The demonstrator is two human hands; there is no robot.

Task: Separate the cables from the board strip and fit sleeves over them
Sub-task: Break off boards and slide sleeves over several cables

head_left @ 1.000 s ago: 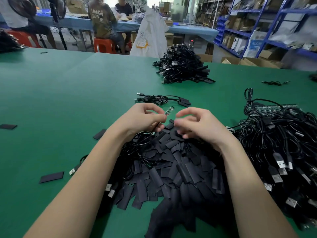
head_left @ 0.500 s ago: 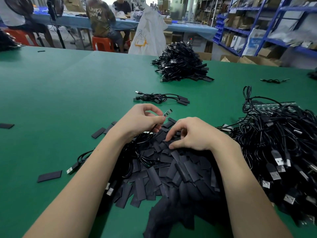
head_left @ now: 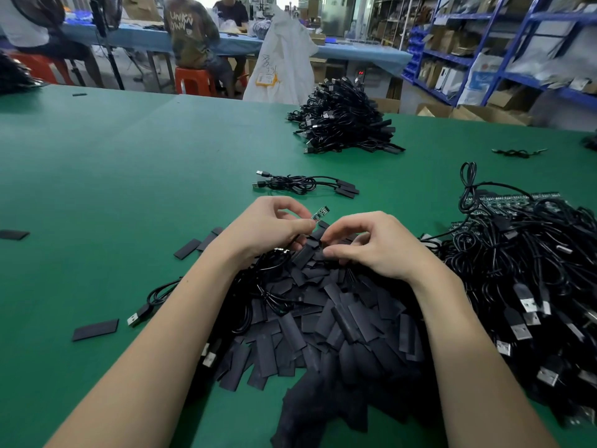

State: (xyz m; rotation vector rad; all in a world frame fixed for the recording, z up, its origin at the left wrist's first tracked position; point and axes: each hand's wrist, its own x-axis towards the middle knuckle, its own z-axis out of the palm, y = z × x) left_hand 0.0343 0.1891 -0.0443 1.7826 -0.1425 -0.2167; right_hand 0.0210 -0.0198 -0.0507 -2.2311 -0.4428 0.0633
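1. The left hand [head_left: 268,226] keeps its pinch on the small board [head_left: 320,212], raised above the sleeve pile [head_left: 326,305].
2. The right hand [head_left: 374,244], dipped into the pile half a second ago, now pinches a sleeve [head_left: 318,244] (fitting seems imminent).

A wide green table [head_left: 97,176] is filling the near ground and stretching toward the back of a workshop. Beyond its far edge, a long table with a blue top [head_left: 349,51] is running across the room, and people are sitting at it on red plastic stools [head_left: 193,80]. A white plastic bag [head_left: 284,59] is standing upright just behind the green table. Along the right side, blue metal shelving [head_left: 504,43] is holding cardboard boxes and packets, and open cardboard boxes [head_left: 484,113] are sitting on the floor below it. Daylight is glowing pale at the far back.
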